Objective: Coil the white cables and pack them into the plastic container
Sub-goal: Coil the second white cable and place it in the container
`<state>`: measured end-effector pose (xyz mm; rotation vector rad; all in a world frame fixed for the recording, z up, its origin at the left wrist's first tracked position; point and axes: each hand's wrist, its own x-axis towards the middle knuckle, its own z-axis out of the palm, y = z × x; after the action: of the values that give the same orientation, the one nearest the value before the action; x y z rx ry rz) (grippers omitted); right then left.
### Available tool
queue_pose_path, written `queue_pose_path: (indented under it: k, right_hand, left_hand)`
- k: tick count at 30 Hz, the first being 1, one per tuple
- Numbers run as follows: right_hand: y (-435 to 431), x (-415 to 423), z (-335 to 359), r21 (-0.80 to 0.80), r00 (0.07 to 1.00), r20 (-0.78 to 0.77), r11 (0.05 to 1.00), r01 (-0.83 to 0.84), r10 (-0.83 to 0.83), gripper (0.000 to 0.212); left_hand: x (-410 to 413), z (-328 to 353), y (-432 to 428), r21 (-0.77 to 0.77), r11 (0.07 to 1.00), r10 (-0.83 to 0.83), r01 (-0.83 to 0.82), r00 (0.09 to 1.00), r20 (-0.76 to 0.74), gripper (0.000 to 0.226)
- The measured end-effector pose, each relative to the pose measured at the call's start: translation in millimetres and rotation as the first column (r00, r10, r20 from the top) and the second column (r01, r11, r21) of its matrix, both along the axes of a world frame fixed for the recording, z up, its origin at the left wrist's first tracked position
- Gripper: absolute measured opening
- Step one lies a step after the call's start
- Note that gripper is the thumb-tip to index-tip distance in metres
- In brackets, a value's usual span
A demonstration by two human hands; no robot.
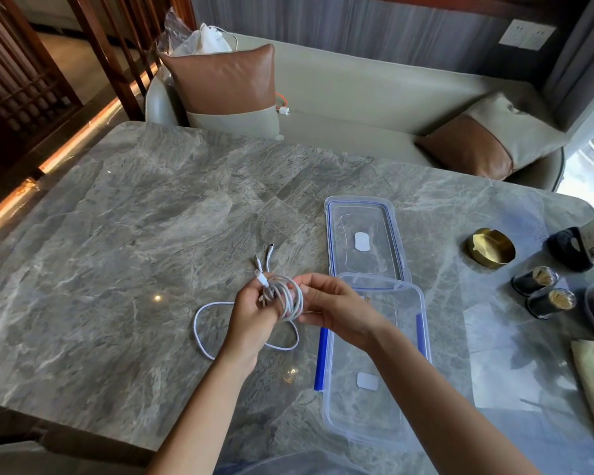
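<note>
Left hand (254, 313) grips coiled white cables (285, 296) above counter (134, 234), toward near edge. Right hand (330, 310) pinches coil's right side, thumb seemingly on top. Slack loop lies on counter. Plastic container (367, 416) sits just right, lidless.

The left hand (251, 313) grips a coil of white cables (283, 296) above the marble table (134, 234); the right hand (336, 310) pinches the coil's right side. A loose loop (199, 334) trails onto the table. The open plastic container (374, 365) sits right of the hands, its lid (366, 241) just beyond.

A brass ashtray (491, 247) and two dark jars (535, 281) stand on the marble table (134, 234).
</note>
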<state>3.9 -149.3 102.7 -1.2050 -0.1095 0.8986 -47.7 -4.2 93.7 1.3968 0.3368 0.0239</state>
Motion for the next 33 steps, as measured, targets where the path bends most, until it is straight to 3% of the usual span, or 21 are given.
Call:
queue_pose_path:
  k: [3, 5, 8, 16, 18, 22, 28, 33]
  right_hand:
    - [0, 0, -3, -0.028, 0.997, 0.054, 0.998, 0.061, -0.059, 0.007]
    - [-1, 2, -5, -0.028, 0.989, 0.054, 0.989, 0.142, -0.141, 0.009]
    - [-5, 4, -5, 0.035, 0.974, -0.027, 0.974, 0.225, -0.224, 0.011]
    - [-4, 2, -5, 0.069, 0.934, -0.134, 0.937, 0.343, -0.332, 0.013]
    - [-6, 1, -2, 0.04, 0.954, -0.091, 0.956, 0.291, -0.286, 0.012]
    - [-9, -2, 4, -0.169, 0.982, 0.172, 0.98, 0.105, -0.075, 0.029]
    - [-4, -9, -2, -0.352, 0.913, 0.4, 0.933, 0.068, 0.085, 0.011]
    - [-8, -13, -11, -0.519, 0.824, 0.52, 0.85, 0.095, 0.225, 0.022]
  left_hand:
    - [-1, -2, -1, 0.021, 0.999, -0.044, 0.045, 0.997, -0.066, 0.021]
    - [-1, -1, 3, -0.074, 0.991, -0.117, 0.112, 0.991, -0.063, 0.018]
    - [-1, 1, 9, -0.242, 0.959, -0.164, 0.149, 0.985, -0.045, 0.034]
    - [-1, 0, 6, -0.049, 0.999, 0.006, -0.005, 0.999, 0.035, 0.028]
    - [1, 0, 8, 0.016, 0.999, 0.026, -0.028, 0.998, 0.062, 0.03]
    - [0, -1, 7, 0.177, 0.984, 0.003, -0.018, 0.997, 0.082, 0.041]
    - [0, -2, -6, 0.131, 0.99, -0.064, 0.059, 0.997, 0.038, 0.03]
    - [-2, -2, -10, 0.155, 0.983, -0.106, 0.1, 0.994, 0.033, 0.025]
